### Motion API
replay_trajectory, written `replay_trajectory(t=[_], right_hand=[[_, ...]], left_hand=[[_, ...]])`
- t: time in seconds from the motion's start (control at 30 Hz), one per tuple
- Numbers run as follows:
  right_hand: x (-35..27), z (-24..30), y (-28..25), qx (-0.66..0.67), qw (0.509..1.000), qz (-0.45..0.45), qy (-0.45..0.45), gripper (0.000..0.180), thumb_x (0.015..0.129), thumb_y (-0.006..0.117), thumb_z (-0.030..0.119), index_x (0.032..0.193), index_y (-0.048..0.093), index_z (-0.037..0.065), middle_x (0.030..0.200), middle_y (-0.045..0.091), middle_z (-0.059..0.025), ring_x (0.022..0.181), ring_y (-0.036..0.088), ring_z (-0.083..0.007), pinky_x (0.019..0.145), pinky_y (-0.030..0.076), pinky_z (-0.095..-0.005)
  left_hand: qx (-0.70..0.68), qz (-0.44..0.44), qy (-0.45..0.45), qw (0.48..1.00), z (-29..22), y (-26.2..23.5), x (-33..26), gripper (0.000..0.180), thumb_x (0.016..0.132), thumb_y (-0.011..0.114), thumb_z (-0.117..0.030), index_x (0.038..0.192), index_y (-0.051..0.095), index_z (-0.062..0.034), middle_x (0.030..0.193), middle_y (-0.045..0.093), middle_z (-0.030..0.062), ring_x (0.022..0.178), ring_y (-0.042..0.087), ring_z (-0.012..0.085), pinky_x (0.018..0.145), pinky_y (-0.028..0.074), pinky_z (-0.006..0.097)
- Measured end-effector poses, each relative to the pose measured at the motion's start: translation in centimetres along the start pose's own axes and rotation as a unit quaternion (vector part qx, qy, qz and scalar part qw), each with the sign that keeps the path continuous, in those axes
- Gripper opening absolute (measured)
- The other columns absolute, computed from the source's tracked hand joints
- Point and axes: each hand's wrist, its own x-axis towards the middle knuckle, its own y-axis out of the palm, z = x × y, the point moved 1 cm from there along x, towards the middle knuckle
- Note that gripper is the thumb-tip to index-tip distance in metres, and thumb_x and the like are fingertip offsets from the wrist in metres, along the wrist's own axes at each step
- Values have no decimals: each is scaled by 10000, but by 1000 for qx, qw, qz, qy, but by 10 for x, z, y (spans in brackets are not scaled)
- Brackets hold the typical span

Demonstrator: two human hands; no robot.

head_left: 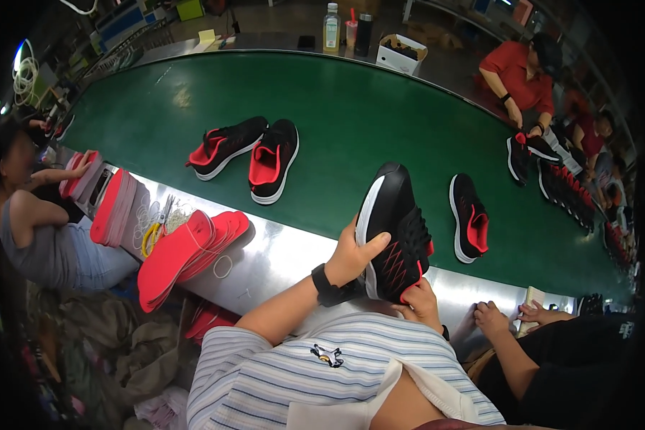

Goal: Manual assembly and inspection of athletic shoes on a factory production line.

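A black sneaker (pixel 393 204) with a white sole, red lining and red zigzag lines is held up in front of my chest, toe pointing away. My left hand (pixel 350 254) wraps round its sole side, thumb across the upper. At the heel, my right hand (pixel 424 304) grips the red collar; some of its fingers are hidden behind the shoe. On the green belt just right of it lies a single matching sneaker (pixel 467 218). Farther left, a sneaker (pixel 226 147) leans against another sneaker (pixel 274 161).
Red insoles (pixel 186 254) are piled on the metal ledge (pixel 279 261) to my left, near yellow-handled scissors (pixel 153 236) and rubber bands. A person (pixel 46 208) sits at left; another person (pixel 523 79) handles shoes across the green belt (pixel 351 107). At right, a neighbour's hands (pixel 512 319) are close by.
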Motion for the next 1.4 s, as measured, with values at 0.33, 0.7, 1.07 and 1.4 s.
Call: replay_trajectory(t=[0.33,0.7,1.07,1.4], right_hand=[[22,-40,-18,-156,980,-123,30,301,632,719,36,905,595,14,866,586,-142,862,551,-335,735,450,-401],[72,-92,-48,-333,919,-203,56,89,773,607,35,861,599,33,915,593,-92,936,532,-291,840,422,-386],[230,-76,76,-190,973,115,-62,603,756,691,311,1282,469,118,1354,375,-227,1226,373,-412,993,362,-447],[233,-79,89,-246,964,42,-91,143,717,594,49,841,618,116,877,589,-85,771,583,-283,676,499,-372]], left_hand=[[360,99,15,928,-3,-54,35,699,804,656,-375,1307,393,34,1334,411,231,1252,392,317,1045,307,375],[748,-209,-43,628,22,-197,65,220,717,606,-102,925,613,-31,1005,611,119,1084,512,309,801,452,504],[605,64,143,781,92,-35,61,312,730,619,-199,986,578,-25,884,615,166,812,613,319,657,510,429],[464,32,187,865,75,-85,34,228,784,593,-109,1003,622,-50,1042,564,114,1018,527,309,822,464,379]])
